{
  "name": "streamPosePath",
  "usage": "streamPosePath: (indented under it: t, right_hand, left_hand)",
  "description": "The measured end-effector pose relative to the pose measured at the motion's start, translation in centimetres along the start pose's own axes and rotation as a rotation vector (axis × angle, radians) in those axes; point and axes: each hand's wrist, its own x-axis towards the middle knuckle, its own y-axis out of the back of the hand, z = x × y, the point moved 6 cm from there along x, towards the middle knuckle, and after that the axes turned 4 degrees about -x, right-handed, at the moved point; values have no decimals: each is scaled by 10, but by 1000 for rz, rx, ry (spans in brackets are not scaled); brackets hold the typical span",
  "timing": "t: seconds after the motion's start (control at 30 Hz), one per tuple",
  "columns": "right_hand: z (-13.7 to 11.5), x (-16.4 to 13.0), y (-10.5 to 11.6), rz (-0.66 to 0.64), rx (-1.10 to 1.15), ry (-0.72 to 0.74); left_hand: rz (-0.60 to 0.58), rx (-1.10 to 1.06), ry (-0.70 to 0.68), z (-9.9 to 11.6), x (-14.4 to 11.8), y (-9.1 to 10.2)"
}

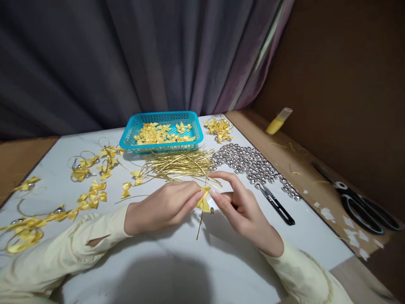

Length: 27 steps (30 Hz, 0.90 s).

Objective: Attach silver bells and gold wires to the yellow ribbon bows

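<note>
Between my hands is a small yellow ribbon bow (204, 204) with a silver jingle bell (212, 210) at its lower right. A gold twist tie (199, 228) hangs below the bow. My left hand (172, 204) pinches the bow's left side between thumb and fingers. At the bow's right edge, my right hand (245, 209) has its thumb tip against the ribbon, with the index finger lifted apart; its other fingers are partly hidden behind the thumb. Just beyond my hands lies a pile of gold twist ties (180, 164).
A blue basket (126, 135) of yellow bows stands at the back. Silver bells (253, 162) spread to the right, beside black thread snips (276, 204). Large scissors (360, 211), paper scraps (351, 236) and a yellow tube (278, 121) lie further right. Belled bows (84, 166) lie left.
</note>
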Motion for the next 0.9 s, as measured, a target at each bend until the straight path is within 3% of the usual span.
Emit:
streamPosePath:
  t: [0.23,0.57,0.9]
  right_hand:
    - [-1,1,-3,-55,-206,72]
    - [-5,2,3,93,-254,151]
    - [-9,2,6,130,-146,210]
  left_hand:
    - [-16,120,-146,2,-1,0]
    - [-23,122,-207,9,1,3]
    - [10,101,-220,11,-1,2]
